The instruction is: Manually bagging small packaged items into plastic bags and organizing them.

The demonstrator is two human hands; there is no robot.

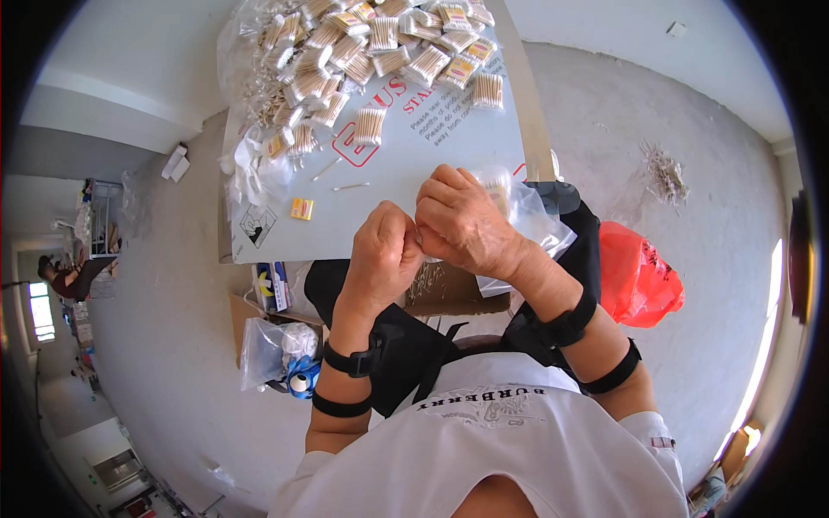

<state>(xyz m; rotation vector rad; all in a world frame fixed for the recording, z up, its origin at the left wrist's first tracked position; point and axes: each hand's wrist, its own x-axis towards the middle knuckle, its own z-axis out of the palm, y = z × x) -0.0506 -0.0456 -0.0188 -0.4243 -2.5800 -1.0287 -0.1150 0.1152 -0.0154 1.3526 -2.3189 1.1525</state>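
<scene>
My left hand [384, 250] and my right hand [462, 220] meet in front of me, both pinching a small clear plastic bag [527, 216] that holds cotton swabs. The bag sticks out to the right behind my right hand. Both wrists wear black straps. Just beyond my hands lies a white cardboard sheet [406, 173] used as a work surface. At its far end sits a heap of filled swab packets [371, 52]. Two loose swabs [341, 177] lie on the sheet near my hands.
A small yellow item [301, 208] rests on the sheet's left part. An open cardboard box of loose swabs [440, 289] sits on my lap. A red plastic bag [639, 276] lies on the floor at right, a clear bag [272, 345] at left.
</scene>
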